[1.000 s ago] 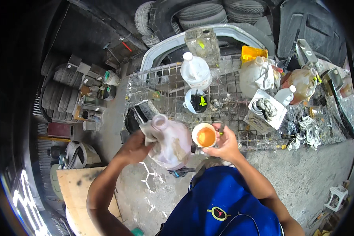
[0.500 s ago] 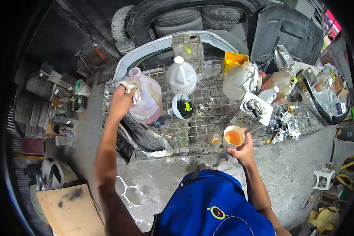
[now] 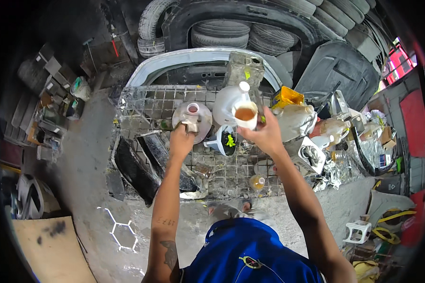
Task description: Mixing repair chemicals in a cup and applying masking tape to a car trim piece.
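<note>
My left hand [image 3: 181, 140] is closed at the upper side of a translucent, pinkish plastic jug [image 3: 204, 119], with a pale rag [image 3: 191, 124] between hand and jug. The jug's round mouth is uncapped and faces up. In my right hand [image 3: 266, 132] is a whitish cup [image 3: 246, 124] holding orange-brown liquid, raised over the bench. Just behind the cup stands a capped white jug [image 3: 224, 101], partly hidden by it. Between my hands sits a pale funnel-like container [image 3: 216, 143] with a dark inside and a bright yellow-green patch.
The bench has a wire-grid top [image 3: 231, 181]. Dark carbon-look panels [image 3: 136, 174] lie at its left. Rightward are a yellow container [image 3: 286, 97], a cloudy jug [image 3: 295, 121] and a rectangular metal can [image 3: 309, 155]. A small amber bottle [image 3: 257, 182] stands near the front edge.
The cup in my right hand has gone up and inward from the front edge to beside the white jug. The pinkish jug has shifted right with my left hand on it.
</note>
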Motion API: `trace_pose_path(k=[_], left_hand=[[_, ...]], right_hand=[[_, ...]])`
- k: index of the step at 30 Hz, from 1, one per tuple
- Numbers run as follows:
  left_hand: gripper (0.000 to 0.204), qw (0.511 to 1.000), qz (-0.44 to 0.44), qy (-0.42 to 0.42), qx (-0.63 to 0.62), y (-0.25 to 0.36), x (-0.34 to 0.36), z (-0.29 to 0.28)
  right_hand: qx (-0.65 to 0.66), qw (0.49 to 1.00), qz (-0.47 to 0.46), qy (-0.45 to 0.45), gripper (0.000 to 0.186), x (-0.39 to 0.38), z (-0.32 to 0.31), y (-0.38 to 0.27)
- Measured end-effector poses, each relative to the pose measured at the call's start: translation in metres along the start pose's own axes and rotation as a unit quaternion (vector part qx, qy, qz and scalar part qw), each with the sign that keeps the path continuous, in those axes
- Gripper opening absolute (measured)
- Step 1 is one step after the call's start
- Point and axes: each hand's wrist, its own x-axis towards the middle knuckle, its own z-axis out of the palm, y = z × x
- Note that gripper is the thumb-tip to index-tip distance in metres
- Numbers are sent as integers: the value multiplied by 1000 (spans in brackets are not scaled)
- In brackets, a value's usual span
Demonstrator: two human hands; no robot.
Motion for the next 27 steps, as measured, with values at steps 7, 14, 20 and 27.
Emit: trace_pose_path(k=[7,14,20,27], left_hand=[[28,984,91,150,23,-16,-52,-6],[16,973,-92,-12,-212,-43,-210,-13],[16,958,-186,-165,-146,-106,-346,5],[31,865,-359,-347,53,-194,-454,21]], right_hand=[[-217,973,-66,-51,67,48,49,7],[-269,952,-113,-96,70,72,72,13],[-286,941,-147,-109,70,80,77,3],[-327,924,-155,-119,68,82,81,-18]])
